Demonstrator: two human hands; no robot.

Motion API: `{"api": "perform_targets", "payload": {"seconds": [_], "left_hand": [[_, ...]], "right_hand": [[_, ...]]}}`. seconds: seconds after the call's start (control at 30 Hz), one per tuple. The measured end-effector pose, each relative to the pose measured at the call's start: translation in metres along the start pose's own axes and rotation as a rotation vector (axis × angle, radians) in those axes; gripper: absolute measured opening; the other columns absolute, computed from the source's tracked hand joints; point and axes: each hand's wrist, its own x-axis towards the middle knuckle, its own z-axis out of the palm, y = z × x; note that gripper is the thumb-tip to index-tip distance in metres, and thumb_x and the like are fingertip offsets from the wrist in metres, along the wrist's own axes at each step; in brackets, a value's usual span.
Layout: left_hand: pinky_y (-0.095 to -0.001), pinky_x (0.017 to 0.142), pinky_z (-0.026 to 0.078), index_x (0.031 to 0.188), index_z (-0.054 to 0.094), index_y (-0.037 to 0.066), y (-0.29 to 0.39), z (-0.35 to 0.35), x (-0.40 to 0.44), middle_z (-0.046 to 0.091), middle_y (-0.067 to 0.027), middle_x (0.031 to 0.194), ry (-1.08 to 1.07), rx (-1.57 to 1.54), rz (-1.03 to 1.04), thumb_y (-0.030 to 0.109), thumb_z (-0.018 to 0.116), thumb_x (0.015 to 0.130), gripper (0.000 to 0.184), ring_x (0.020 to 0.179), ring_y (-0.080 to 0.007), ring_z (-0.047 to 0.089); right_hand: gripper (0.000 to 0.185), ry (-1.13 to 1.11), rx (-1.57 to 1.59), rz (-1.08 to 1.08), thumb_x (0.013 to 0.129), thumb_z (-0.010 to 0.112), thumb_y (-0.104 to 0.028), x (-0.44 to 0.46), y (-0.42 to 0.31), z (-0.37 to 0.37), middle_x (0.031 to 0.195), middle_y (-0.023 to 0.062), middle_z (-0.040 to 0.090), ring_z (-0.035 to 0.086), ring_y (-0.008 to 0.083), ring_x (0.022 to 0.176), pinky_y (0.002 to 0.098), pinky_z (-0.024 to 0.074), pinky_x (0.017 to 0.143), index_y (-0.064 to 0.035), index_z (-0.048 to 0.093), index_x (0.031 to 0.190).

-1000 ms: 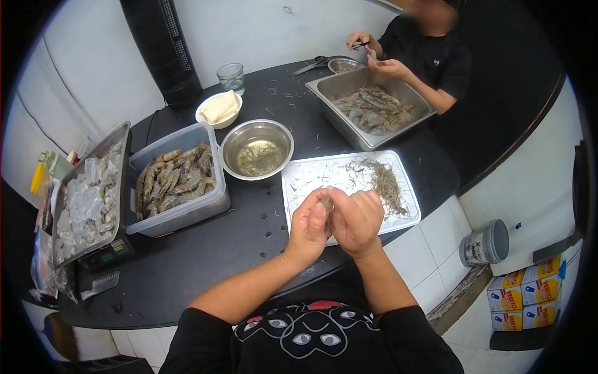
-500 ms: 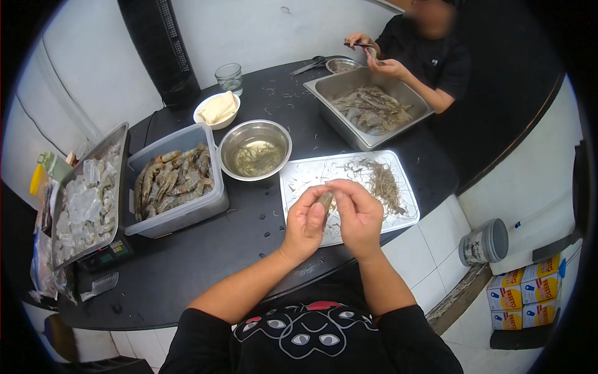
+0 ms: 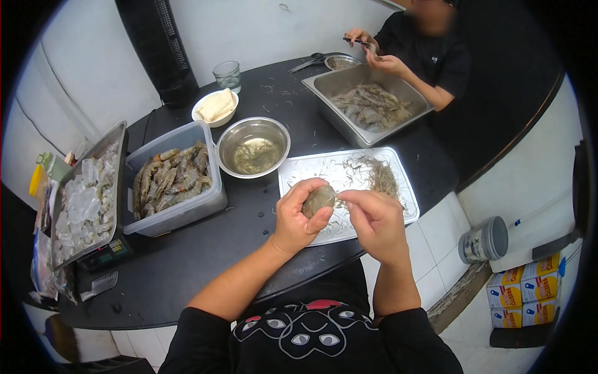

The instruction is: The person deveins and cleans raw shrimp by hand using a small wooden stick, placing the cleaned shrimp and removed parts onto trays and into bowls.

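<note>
In my left hand [image 3: 293, 218] is a grey, curved shrimp [image 3: 318, 201], held between the thumb and fingers above the white tray [image 3: 293, 171]. My right hand [image 3: 381, 223] is closed in a pinch at the shrimp's right edge; whatever lies between its fingertips is too small to make out. Under both hands, the tray carries scattered thin scraps and a brownish heap of shrimp feelers and legs [image 3: 382, 177]. Left of the tray stands a steel bowl [image 3: 284, 144] with liquid and similar thin scraps.
A plastic tub [image 3: 180, 221] holds many shrimp; beside it, a metal tray of ice and shrimp [image 3: 87, 206] rests on a scale. Across the table, a person's hands [image 3: 387, 64] work over a steel pan [image 3: 374, 142]. Scissors [image 3: 306, 63], a glass [image 3: 227, 76] and a white bowl [image 3: 219, 119] stand at the back.
My right hand has moved right and apart from my left hand, now pinching at the shrimp's edge. The shrimp has turned in my left hand, showing its broad side.
</note>
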Motion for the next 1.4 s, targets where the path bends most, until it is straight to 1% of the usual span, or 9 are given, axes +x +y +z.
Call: {"api": "perform_targets", "payload": {"seconds": [0.37,0.47,0.67,0.87,0.97,1.07,1.17,1.27,1.4], "left_hand": [[-0.0285,0.073,0.050,0.108,0.061,0.001,-0.002,-0.003,0.002,0.064,-0.0111,0.092,-0.035,0.022,0.059,0.036,0.074,0.081,0.047,0.080,-0.0203,0.062],[-0.0285,0.074,0.050,0.109,0.061,0.001,-0.002,-0.006,0.003,0.064,-0.0112,0.093,-0.108,-0.001,0.031,0.039,0.074,0.081,0.049,0.081,-0.0205,0.062],[-0.0279,0.076,0.049,0.110,0.061,0.001,-0.007,-0.004,0.000,0.065,-0.0097,0.095,-0.108,-0.129,-0.028,0.047,0.071,0.082,0.055,0.084,-0.0182,0.062],[-0.0278,0.076,0.049,0.111,0.061,0.001,-0.005,-0.004,-0.002,0.064,-0.0093,0.095,-0.063,-0.103,-0.034,0.048,0.072,0.082,0.056,0.084,-0.0173,0.062],[-0.0276,0.075,0.049,0.111,0.060,0.002,-0.007,-0.001,-0.004,0.064,-0.0090,0.094,-0.020,-0.089,-0.015,0.048,0.072,0.082,0.056,0.083,-0.0170,0.061],[-0.0271,0.075,0.048,0.111,0.060,0.002,-0.003,0.001,-0.004,0.063,-0.0084,0.093,0.005,-0.085,-0.021,0.047,0.072,0.082,0.055,0.082,-0.0158,0.060],[-0.0263,0.074,0.048,0.111,0.060,0.002,-0.003,0.003,-0.006,0.063,-0.0069,0.091,0.019,-0.129,-0.045,0.047,0.071,0.083,0.055,0.081,-0.0135,0.059],[-0.0248,0.074,0.047,0.112,0.059,0.001,0.001,0.006,-0.005,0.062,-0.0044,0.092,0.023,-0.189,-0.066,0.048,0.070,0.085,0.055,0.082,-0.0110,0.056],[-0.0231,0.076,0.045,0.114,0.057,0.000,0.005,0.006,-0.006,0.060,-0.0026,0.095,0.006,-0.249,-0.122,0.048,0.068,0.087,0.056,0.085,-0.0098,0.053]], "right_hand": [[0.017,-0.035,-0.091,-0.052,0.078,0.061,-0.001,-0.001,0.001,-0.002,0.074,0.0104,0.066,0.064,0.0291,0.066,0.0367,0.0455,0.059,-0.0070,0.068,0.092],[0.015,-0.083,-0.116,-0.069,0.079,0.061,-0.001,0.000,0.000,-0.004,0.075,0.0100,0.066,0.063,0.0290,0.067,0.0365,0.0442,0.060,-0.0074,0.066,0.092],[0.013,-0.068,-0.020,-0.043,0.080,0.061,-0.002,0.000,-0.001,-0.001,0.076,0.0101,0.066,0.063,0.0292,0.067,0.0370,0.0431,0.060,-0.0067,0.065,0.091],[0.014,-0.072,-0.092,-0.065,0.080,0.061,-0.003,-0.001,-0.003,0.001,0.077,0.0098,0.067,0.064,0.0287,0.068,0.0375,0.0422,0.059,-0.0064,0.065,0.093],[0.015,-0.026,-0.147,-0.105,0.079,0.062,-0.003,-0.001,-0.005,0.003,0.077,0.0094,0.067,0.064,0.0281,0.068,0.0369,0.0419,0.059,-0.0065,0.065,0.093],[0.019,0.043,-0.186,-0.140,0.079,0.062,-0.003,-0.002,-0.003,0.008,0.076,0.0086,0.067,0.063,0.0267,0.067,0.0359,0.0413,0.059,-0.0065,0.066,0.098],[0.025,0.052,-0.211,-0.085,0.079,0.062,-0.003,-0.001,-0.012,0.011,0.074,0.0077,0.065,0.063,0.0249,0.065,0.0352,0.0407,0.059,-0.0062,0.066,0.103],[0.027,0.082,-0.240,-0.129,0.079,0.062,-0.003,-0.002,-0.008,0.015,0.069,0.0057,0.061,0.060,0.0233,0.062,0.0350,0.0396,0.058,-0.0060,0.066,0.106],[0.026,0.107,-0.257,-0.175,0.080,0.062,-0.003,-0.002,-0.003,0.019,0.065,0.0048,0.056,0.057,0.0228,0.059,0.0352,0.0379,0.057,-0.0071,0.066,0.105]]}}
